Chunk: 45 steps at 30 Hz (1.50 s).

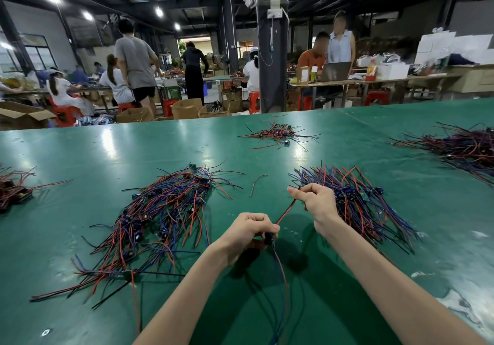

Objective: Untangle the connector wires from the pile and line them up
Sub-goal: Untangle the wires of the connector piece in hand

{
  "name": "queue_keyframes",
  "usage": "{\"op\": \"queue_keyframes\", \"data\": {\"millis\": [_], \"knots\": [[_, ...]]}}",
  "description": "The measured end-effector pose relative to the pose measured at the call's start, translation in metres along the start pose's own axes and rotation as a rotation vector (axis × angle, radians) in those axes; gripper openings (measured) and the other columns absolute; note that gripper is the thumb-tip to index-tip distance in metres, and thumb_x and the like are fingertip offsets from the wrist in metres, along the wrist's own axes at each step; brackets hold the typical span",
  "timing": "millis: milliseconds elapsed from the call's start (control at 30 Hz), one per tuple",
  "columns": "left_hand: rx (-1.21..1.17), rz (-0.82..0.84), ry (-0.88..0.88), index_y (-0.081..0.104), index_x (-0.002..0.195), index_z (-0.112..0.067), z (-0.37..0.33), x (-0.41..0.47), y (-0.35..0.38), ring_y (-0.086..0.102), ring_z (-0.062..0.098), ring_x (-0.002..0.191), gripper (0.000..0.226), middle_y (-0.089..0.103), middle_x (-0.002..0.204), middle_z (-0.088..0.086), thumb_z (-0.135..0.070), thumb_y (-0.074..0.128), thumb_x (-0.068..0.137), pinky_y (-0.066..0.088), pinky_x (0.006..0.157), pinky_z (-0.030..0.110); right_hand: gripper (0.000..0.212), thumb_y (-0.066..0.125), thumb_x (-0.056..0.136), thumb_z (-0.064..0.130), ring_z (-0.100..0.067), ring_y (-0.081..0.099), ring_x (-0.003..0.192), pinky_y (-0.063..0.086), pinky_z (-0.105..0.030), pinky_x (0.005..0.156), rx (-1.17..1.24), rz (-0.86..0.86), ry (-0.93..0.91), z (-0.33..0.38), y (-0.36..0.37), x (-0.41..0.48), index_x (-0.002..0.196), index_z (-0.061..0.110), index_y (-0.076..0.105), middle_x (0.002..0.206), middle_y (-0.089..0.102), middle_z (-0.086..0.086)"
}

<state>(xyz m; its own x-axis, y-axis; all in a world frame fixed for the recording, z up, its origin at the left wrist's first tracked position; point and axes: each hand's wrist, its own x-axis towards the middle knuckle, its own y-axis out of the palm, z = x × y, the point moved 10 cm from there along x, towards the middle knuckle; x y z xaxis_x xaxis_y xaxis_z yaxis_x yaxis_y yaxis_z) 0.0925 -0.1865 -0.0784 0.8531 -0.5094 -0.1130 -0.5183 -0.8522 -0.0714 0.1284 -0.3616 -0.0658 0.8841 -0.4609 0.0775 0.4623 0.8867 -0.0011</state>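
A tangled pile of red, black and blue connector wires (157,219) lies on the green table (107,152) to the left of my hands. To the right, a neater bundle of wires (358,200) lies fanned out. My left hand (248,232) grips the small dark connector end of one wire (287,211) above the table. My right hand (315,200) pinches the far end of that wire's red and black strand, which runs taut between both hands. The wire's blue and brown strands hang down toward me from the left hand.
A small wire pile (278,134) lies farther back at the centre, a big dark pile (465,146) at the far right, another pile (13,189) at the left edge. One loose grey wire (256,182) lies between the two near piles. People work at tables beyond.
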Motion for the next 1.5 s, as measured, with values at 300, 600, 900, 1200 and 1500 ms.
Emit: {"op": "queue_keyframes", "data": {"millis": [300,600,900,1200,1500], "knots": [[-0.006,0.003,0.020,0.053,0.045,-0.021,-0.002,-0.001,-0.005,0.050,0.007,0.056,0.042,0.058,0.060,-0.003,-0.009,0.063,0.085,0.042,0.055,0.020,0.045,0.074,0.081,0.024,-0.016,0.028,0.050,0.033,-0.028,0.060,0.092,-0.031,0.052,-0.004,-0.006,0.004,0.054,0.016,0.039,0.056,0.034,-0.004],[-0.002,0.021,0.009,0.055,0.046,-0.022,-0.004,-0.004,-0.002,0.050,0.006,0.058,0.029,0.059,0.061,-0.004,-0.023,0.068,0.071,0.041,0.058,0.022,0.043,0.072,0.080,0.010,-0.014,0.032,0.042,0.033,-0.026,0.051,0.200,-0.063,0.126,-0.010,-0.009,0.003,0.051,0.014,0.040,0.045,0.042,0.004],[-0.021,0.017,0.007,0.053,0.045,-0.021,-0.004,-0.005,-0.001,0.048,0.009,0.059,0.030,0.059,0.059,-0.005,-0.022,0.068,0.070,0.039,0.057,0.021,0.040,0.071,0.082,0.012,-0.011,0.034,0.044,0.034,-0.024,0.049,0.225,-0.044,0.121,-0.007,-0.006,0.001,0.053,0.015,0.044,0.040,0.046,0.011],[-0.010,0.001,0.021,0.052,0.045,-0.021,-0.004,-0.003,-0.005,0.049,0.008,0.058,0.043,0.060,0.060,-0.004,-0.009,0.063,0.084,0.040,0.056,0.021,0.033,0.069,0.086,0.018,-0.013,0.038,0.049,0.037,-0.023,0.053,0.175,-0.021,0.080,-0.002,-0.005,-0.001,0.057,0.011,0.053,0.058,0.056,-0.001],[0.007,0.014,0.029,0.056,0.046,-0.021,-0.006,-0.005,-0.004,0.050,0.008,0.058,0.039,0.060,0.060,-0.003,-0.011,0.066,0.081,0.041,0.058,0.022,0.030,0.068,0.086,0.018,-0.011,0.043,0.053,0.037,-0.019,0.048,0.157,0.001,0.099,-0.002,-0.003,-0.002,0.058,0.009,0.064,0.059,0.062,-0.001]]}}
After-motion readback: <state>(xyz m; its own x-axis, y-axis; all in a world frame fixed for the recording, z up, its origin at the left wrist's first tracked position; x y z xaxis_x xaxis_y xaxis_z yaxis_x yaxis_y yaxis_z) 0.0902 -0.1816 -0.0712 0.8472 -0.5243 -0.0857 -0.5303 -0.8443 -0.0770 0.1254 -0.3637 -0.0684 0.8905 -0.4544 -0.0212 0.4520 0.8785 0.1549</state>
